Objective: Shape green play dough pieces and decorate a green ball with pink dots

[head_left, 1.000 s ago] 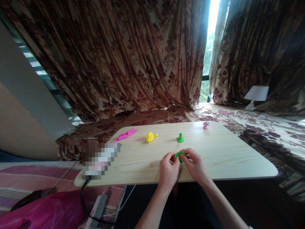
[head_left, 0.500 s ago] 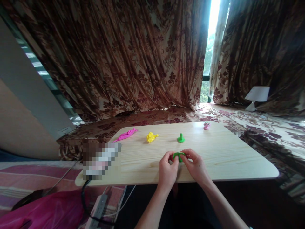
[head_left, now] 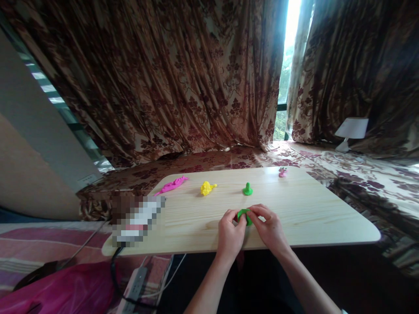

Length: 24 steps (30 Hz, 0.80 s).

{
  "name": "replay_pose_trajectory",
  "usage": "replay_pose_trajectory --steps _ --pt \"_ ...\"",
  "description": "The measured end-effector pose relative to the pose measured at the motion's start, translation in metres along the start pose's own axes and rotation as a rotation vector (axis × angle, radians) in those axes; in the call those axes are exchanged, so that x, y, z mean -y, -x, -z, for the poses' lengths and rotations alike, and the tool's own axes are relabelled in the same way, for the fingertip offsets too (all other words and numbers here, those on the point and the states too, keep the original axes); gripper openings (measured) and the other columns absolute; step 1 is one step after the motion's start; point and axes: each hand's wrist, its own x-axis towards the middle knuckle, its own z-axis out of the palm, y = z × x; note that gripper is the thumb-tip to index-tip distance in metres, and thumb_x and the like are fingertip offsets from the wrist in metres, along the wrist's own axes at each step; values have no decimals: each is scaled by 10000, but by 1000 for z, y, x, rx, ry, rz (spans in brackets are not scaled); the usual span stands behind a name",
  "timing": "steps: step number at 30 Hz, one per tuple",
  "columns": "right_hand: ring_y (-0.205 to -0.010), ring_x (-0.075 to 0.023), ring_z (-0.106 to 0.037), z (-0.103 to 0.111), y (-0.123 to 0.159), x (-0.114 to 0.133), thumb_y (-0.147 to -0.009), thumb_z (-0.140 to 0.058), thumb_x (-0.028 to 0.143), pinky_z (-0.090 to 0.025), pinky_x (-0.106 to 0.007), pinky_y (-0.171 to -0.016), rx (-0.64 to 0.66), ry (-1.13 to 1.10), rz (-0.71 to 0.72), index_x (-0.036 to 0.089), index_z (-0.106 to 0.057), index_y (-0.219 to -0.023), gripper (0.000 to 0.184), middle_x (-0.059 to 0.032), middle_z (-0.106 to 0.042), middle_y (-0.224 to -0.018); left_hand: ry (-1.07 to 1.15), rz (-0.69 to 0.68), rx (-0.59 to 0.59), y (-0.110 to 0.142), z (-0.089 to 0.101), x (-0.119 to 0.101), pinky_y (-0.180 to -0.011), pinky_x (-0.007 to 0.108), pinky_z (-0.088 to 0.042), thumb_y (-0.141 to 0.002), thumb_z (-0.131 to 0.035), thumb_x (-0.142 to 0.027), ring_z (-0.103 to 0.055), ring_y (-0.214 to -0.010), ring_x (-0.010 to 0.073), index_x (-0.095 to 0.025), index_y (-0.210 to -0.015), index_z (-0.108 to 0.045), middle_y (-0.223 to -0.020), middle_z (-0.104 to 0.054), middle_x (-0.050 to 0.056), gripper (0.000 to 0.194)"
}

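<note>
Both hands hold one flattened piece of green modelling clay (head_left: 243, 213) low over the front of the table. My left hand (head_left: 231, 231) pinches its left side between thumb and fingers. On the right edge, the thumb and fingertips of my right hand (head_left: 266, 224) are closed; the fingers cover part of the clay. Just beyond them stands a green clay shape (head_left: 248, 189) with an upright knob on a wider base. To its left lies a lumpy yellow clay shape (head_left: 206, 188) with a short stem.
A long pink clay piece (head_left: 172, 186) lies at the table's back left, and a small pink figure (head_left: 283, 172) at the back right. A pixelated object (head_left: 140, 220) covers the left end of the wooden table (head_left: 314, 218). A white lamp (head_left: 352, 131) stands behind, right.
The clay between my fingers has changed shape and shows more of its flat face. Both hands keep nearly the same place; the view has shifted slightly.
</note>
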Motion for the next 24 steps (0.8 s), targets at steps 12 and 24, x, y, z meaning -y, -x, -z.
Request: replay_pose_trajectory --steps 12,24 --pt "-778 -179 -588 2 -1 5 -822 -545 239 -466 -290 -706 36 1 -6 187 -688 -797 154 -45 -619 -816 10 -20 40 0 1 -5 -743 252 -425 -794 -491 -208 -568 -789 148 -181 -839 -642 -813 -627 25 160" --pt "-794 -172 -581 3 -3 10 -861 -477 268 -466 -279 -697 40 -19 -57 185 -638 -842 182 -45 -600 -852 -25 -10 18 -1 0 -3 -699 259 -411 -765 -504 -187 -534 -731 149 -177 -759 -623 -754 -584 19 120"
